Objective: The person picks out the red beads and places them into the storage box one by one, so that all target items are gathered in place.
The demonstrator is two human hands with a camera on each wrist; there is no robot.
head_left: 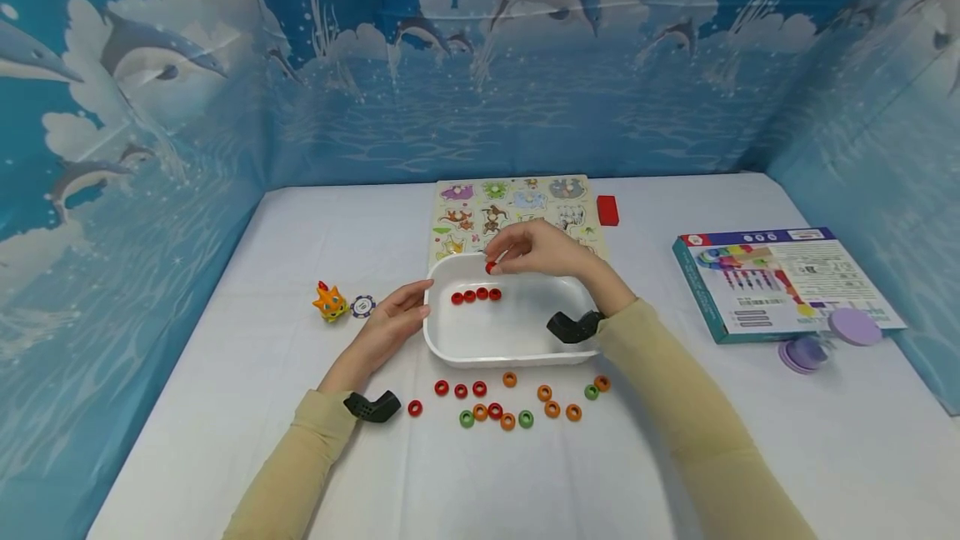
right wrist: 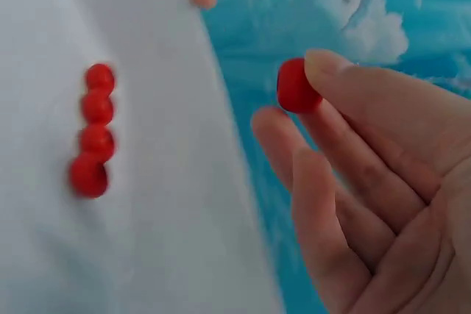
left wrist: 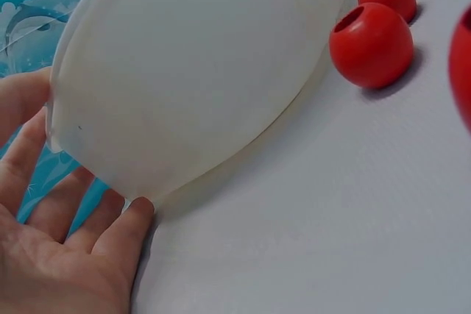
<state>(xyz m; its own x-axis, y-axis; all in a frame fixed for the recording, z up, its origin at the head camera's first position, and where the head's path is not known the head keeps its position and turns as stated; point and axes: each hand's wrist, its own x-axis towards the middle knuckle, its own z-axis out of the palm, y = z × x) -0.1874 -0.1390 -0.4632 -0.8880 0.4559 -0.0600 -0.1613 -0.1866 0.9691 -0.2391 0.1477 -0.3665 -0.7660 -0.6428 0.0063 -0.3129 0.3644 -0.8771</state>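
My right hand (head_left: 542, 247) pinches a red bead (right wrist: 296, 86) between thumb and fingertips, above the far side of a white tray (head_left: 517, 348). Inside the tray, several red beads (head_left: 469, 296) form a row. My left hand (head_left: 393, 319) is at the tray's left end. Its fingers (left wrist: 125, 233) lie fairly straight against the rim and lower edge of the tray's outer wall. Loose red, orange and green beads lie on the cloth in front of the tray, among them a red bead (head_left: 415, 408) near the left wrist and a green bead (head_left: 526, 418).
Behind the tray lies an animal puzzle board (head_left: 472, 198), with a red piece (head_left: 607, 211) beside it. A spiky orange toy (head_left: 330, 302) and a poker chip (head_left: 363, 306) sit at left. At right are a flat box (head_left: 795, 282) and a purple-lidded container (head_left: 806, 354).
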